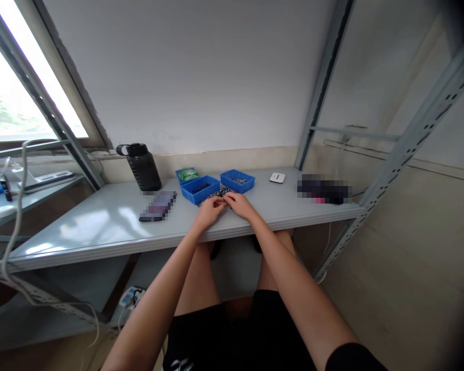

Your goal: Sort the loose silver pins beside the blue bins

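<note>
My left hand (209,212) and my right hand (238,205) meet at the front of a grey shelf top (185,221). Their fingers are bent and pinched close together; whatever sits between the fingertips is too small to make out. Just beyond them lies a pile of small black-and-white pieces (225,191), partly covered by my hands. Behind the pile on the left is a blue bin (203,197) with dark small parts inside. To the right, another blue bin (246,186) contains small silvery parts.
A blue tray (179,179) with green packaging stands behind the left bin. A black water bottle (145,169) and a blurred-out phone (158,206) are on the left. Rightward lie a white device (277,178) and a pixelated dark object (325,190). Metal posts (325,82) frame the shelf.
</note>
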### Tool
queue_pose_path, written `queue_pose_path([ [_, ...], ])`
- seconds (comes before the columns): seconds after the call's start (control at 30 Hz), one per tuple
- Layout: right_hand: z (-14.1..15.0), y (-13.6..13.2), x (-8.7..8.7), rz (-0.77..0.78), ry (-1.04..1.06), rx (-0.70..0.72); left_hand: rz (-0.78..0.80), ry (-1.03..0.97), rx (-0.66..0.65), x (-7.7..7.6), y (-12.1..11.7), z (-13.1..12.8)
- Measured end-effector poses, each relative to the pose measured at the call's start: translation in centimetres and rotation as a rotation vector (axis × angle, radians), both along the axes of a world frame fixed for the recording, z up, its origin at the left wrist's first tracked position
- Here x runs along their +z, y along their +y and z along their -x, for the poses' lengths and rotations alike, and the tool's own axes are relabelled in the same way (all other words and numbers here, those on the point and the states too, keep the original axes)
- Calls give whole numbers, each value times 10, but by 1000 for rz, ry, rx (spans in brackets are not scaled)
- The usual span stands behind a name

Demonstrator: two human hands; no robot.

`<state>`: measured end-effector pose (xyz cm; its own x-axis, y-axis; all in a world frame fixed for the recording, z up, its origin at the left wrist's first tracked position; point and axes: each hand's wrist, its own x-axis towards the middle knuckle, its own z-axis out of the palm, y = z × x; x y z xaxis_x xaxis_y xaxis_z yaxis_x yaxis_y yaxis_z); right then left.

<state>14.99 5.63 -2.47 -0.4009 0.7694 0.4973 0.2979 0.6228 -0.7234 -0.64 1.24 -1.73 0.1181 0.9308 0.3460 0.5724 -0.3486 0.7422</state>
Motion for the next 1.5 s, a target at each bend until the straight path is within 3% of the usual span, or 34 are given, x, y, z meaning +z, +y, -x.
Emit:
queue_pose_path([
  [0.43,0,3,-3,43,-2,67,-2,-26,-37,4,-1,0],
  [0.77,2,1,-3,36,14,-9,17,-88,7,-5,3,4],
  [1.2,3,-3,2,63,-35,15,25,-196,25,-2,2,4],
  [1.5,1,-5,3,21,-32,-4,31,-158,12,-4,2,4],
])
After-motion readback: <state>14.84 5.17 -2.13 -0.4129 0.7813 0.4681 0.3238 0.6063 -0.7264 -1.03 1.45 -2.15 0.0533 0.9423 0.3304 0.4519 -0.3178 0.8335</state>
